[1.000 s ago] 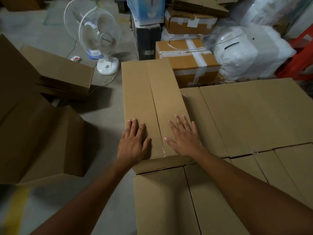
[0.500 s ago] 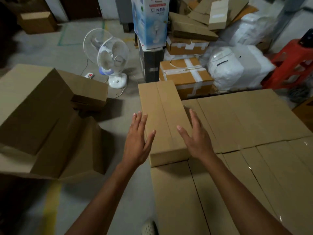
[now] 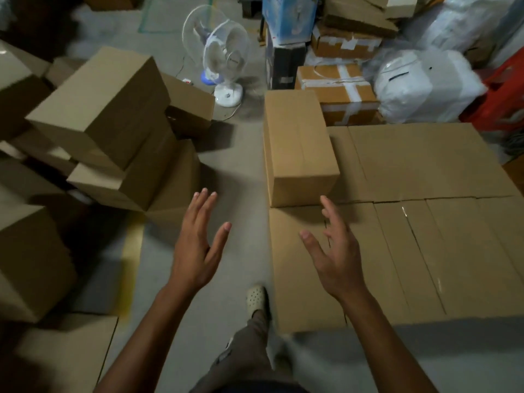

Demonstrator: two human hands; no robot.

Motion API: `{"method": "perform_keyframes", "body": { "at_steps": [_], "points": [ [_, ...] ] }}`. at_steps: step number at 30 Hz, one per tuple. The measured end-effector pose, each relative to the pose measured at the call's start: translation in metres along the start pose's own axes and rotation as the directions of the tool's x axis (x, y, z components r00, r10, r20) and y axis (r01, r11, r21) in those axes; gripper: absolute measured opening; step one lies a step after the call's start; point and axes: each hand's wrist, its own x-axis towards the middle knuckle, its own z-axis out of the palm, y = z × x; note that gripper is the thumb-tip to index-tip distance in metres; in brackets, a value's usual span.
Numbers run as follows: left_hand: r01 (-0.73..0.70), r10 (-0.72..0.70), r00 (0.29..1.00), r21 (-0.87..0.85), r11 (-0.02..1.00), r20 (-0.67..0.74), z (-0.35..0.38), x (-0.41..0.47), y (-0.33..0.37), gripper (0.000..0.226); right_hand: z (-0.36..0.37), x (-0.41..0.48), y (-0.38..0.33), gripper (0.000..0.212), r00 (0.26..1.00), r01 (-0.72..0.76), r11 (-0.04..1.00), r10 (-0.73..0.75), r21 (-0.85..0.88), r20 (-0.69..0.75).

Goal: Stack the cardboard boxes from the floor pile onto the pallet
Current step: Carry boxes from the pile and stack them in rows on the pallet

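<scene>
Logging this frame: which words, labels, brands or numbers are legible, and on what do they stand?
No text is legible here.
Blue carton: printing blurred, unreadable.
Table fan: hub badge too small to read.
Taped box: white stickers, blurred, nothing readable.
Stacked cardboard box: no print visible.

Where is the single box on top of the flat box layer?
Right of centre in the head view, the box sits on the layer's far left corner, beyond the right hand.

one plain brown box lies flat on the stacked layer — the floor pile sits jumbled left.
</scene>
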Motion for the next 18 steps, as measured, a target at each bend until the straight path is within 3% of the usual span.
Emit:
{"method": "perform_keyframes", "body": {
  "at_steps": [8,18],
  "points": [
    [0.230,-0.227,0.971,0.042,0.972,-0.069,-0.024,-0.133,-0.024,0.067,0.048,-0.088,-0.015,0.080,0.968,0.032,0.999,-0.023,-0.032,0.250],
    [0.464,-0.456,0.882,0.048,0.885,-0.122,-0.068,-0.167,-0.115,0.072,0.164,-0.071,-0.029,0.073,0.857,0.108,0.987,-0.033,-0.118,0.514]
  ]
}}
